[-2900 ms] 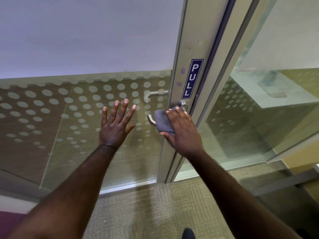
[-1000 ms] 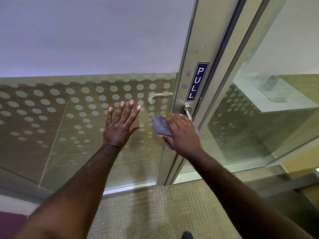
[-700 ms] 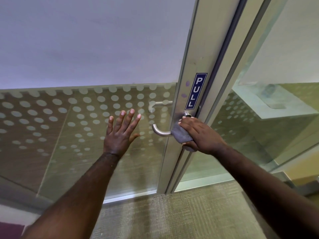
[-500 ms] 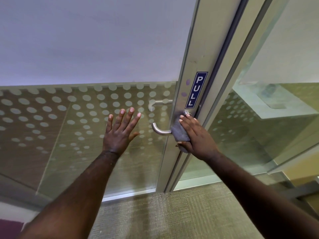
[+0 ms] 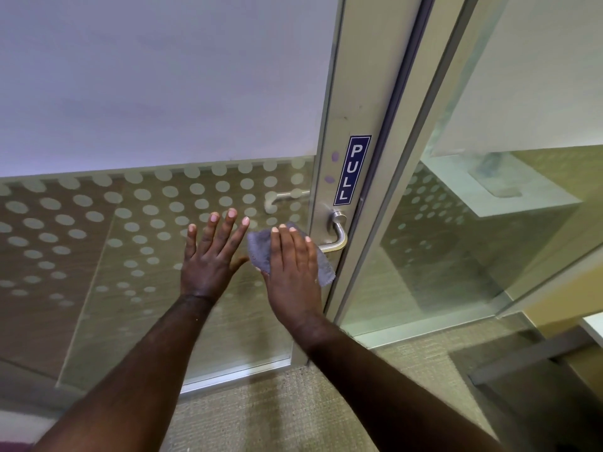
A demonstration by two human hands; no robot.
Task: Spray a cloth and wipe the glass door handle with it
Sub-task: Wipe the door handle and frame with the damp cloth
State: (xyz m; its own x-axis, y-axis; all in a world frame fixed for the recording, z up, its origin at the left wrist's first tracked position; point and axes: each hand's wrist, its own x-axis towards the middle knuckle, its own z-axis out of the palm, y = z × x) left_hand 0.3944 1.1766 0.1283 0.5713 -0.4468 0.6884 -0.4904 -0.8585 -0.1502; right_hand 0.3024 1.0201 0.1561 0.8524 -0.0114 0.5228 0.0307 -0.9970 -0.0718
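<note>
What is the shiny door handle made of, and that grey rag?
The door handle looks like brushed metal, probably steel: silvery with a soft sheen. The grey rag seems a soft woven or microfibre cloth: matte, fuzzy, with a frayed edge.

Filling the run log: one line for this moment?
right hand: grey cloth over silver lever handle | left hand: flat on dotted glass door

Left hand (image 5: 208,259): forearm extended forward, palm flat, fingers (image 5: 225,228) spread and straight, pointing up. Right hand (image 5: 292,272): forearm extended, palm forward, fingers together, pressed flat over a cloth (image 5: 259,252).
</note>
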